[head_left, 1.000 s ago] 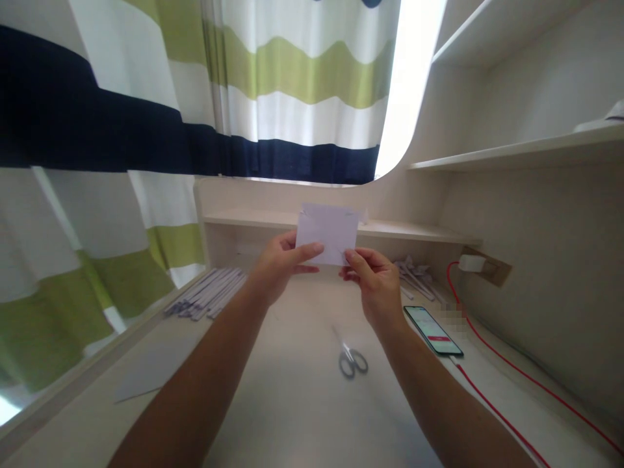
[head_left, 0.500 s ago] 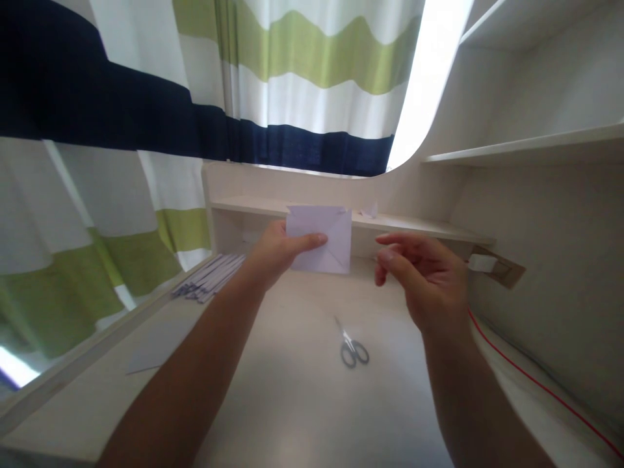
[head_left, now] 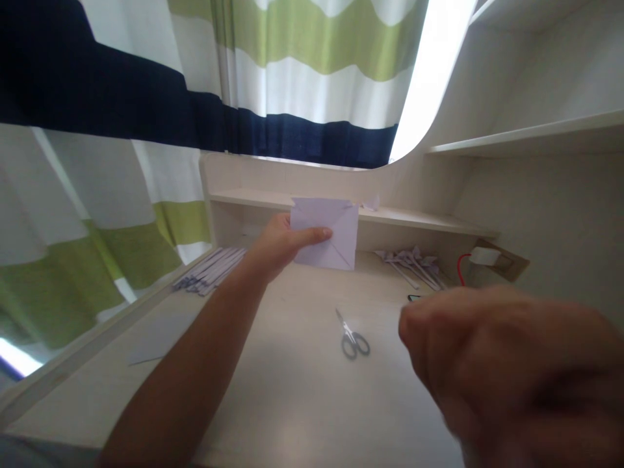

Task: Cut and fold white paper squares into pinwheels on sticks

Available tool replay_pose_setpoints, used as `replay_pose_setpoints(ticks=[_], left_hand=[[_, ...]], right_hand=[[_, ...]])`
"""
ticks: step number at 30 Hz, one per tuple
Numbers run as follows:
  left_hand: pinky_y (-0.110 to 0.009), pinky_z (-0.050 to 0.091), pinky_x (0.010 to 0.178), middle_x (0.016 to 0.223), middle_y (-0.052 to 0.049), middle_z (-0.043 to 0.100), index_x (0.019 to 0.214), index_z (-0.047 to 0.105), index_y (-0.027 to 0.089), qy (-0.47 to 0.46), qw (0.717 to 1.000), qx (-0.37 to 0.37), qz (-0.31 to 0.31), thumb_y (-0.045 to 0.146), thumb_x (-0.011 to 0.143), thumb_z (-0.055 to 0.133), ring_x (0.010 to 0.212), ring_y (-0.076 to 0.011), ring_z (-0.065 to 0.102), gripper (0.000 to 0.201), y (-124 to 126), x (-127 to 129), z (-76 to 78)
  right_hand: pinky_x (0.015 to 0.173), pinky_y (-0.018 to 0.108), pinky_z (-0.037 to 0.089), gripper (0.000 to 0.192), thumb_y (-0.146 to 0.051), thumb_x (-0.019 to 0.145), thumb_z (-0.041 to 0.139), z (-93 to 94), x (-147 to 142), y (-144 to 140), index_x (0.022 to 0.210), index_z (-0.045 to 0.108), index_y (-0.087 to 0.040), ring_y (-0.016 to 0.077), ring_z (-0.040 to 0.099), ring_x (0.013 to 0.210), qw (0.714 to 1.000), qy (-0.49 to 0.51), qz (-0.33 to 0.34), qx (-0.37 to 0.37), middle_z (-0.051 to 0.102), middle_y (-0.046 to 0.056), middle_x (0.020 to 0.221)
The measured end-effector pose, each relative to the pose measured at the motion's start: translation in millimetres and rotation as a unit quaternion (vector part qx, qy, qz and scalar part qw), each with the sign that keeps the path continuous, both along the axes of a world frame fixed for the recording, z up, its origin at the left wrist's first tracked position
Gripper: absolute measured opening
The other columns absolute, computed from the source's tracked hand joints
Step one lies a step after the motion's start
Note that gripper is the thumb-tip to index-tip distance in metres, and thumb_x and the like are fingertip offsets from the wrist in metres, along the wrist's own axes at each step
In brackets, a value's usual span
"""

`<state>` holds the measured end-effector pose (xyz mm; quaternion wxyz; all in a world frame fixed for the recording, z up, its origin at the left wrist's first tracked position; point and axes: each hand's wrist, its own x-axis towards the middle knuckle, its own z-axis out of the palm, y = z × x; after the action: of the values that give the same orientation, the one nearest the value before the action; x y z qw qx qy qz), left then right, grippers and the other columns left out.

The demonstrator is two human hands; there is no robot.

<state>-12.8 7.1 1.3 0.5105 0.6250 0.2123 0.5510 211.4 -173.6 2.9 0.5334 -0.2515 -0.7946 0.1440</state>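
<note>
My left hand (head_left: 283,244) holds a folded pale lilac paper (head_left: 327,233) up above the desk, thumb across its lower left part. Fold lines cross the sheet. My right hand (head_left: 502,364) is close to the camera at the lower right, large and blurred, with its fingers curled in and nothing seen in it. Small grey-handled scissors (head_left: 351,337) lie on the desk (head_left: 292,390) below the paper, between the two hands.
A bundle of paper strips (head_left: 209,276) lies at the desk's left. A grey sheet (head_left: 158,338) sits near the left edge. Folded paper pieces on sticks (head_left: 414,263) lie at the back right. A white charger with a red cable (head_left: 480,257) is plugged into the right wall. Striped curtains hang behind.
My right hand let go of the paper and pulled back towards the camera. The left hand keeps the paper raised, alone. The phone is now hidden behind my right hand.
</note>
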Motion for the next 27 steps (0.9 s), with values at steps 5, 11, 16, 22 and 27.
replay_pose_setpoints(ticks=[5,11,16,22,27], left_hand=[[-0.032,0.063,0.082,0.109,-0.011,0.083,0.102,0.083,0.018,-0.007,0.999,-0.002,-0.038,0.026,0.071,0.093,0.089,-0.0234,0.078,0.033,-3.7,-0.4,1.9],[-0.032,0.063,0.079,0.103,-0.010,0.083,0.100,0.082,0.016,-0.009,0.998,-0.010,-0.057,0.026,0.070,0.093,0.085,-0.0229,0.078,0.034,-4.5,2.9,3.9],[-0.035,0.064,0.081,0.101,-0.008,0.083,0.101,0.083,0.019,0.003,0.999,0.004,-0.054,0.028,0.072,0.091,0.091,-0.0272,0.079,0.031,-8.0,4.3,2.2],[-0.039,0.064,0.082,0.101,-0.009,0.083,0.100,0.083,0.019,0.012,0.999,0.023,-0.030,0.032,0.073,0.092,0.094,-0.0312,0.079,0.032,-15.0,4.9,2.1],[-0.039,0.064,0.083,0.102,-0.009,0.083,0.102,0.083,0.019,0.012,0.999,0.029,-0.016,0.034,0.072,0.092,0.094,-0.0310,0.079,0.034,-15.8,4.8,3.3]], right_hand=[[0.065,0.030,0.055,0.031,-0.019,0.090,0.079,14.7,10.8,68.7,0.118,0.078,-0.033,0.0162,0.066,0.071,0.991,-0.099,-0.093,0.020,0.076,-0.001,0.087],[0.075,0.031,0.058,0.018,-0.018,0.092,0.077,4.9,11.3,95.1,0.107,0.081,-0.027,0.0170,0.070,0.083,0.992,-0.114,-0.052,0.020,0.079,0.002,0.101],[0.080,0.033,0.058,0.009,-0.020,0.092,0.078,6.2,5.5,91.5,0.098,0.081,-0.027,0.0195,0.072,0.090,0.996,-0.075,-0.041,0.023,0.080,0.002,0.098],[0.066,0.031,0.056,0.005,-0.029,0.092,0.079,2.1,8.0,91.7,0.093,0.083,-0.025,0.0186,0.069,0.076,0.996,-0.043,-0.073,-0.037,0.079,0.002,0.085],[0.063,0.030,0.057,0.006,-0.029,0.088,0.082,1.0,5.6,92.8,0.091,0.083,-0.024,0.0176,0.070,0.072,0.995,-0.012,-0.076,-0.066,0.078,0.002,0.079]])
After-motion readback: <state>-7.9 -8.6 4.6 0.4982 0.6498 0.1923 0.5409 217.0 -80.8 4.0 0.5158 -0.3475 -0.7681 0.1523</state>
